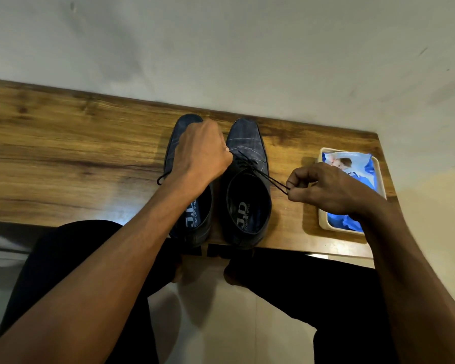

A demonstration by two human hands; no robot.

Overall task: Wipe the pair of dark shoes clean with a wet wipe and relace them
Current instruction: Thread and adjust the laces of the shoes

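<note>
Two dark shoes stand side by side on the wooden shelf (90, 153): the left shoe (174, 151) and the right shoe (247, 179). One black lace (263, 174) shows on the right shoe. Right of the shoes lies one tray (323, 224), holding one blue wipes pack (357, 164). Two hands are over the shelf: the left hand (202, 153) and the right hand (323, 187).

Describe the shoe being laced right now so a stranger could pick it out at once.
On the wooden shelf against the wall stand two dark shoes, toes to the wall. Take the shoe on the right, nearest the tray of blue wipes. Unlike its neighbour, its black lace is stretched sideways to the right hand, which pinches it.
</note>
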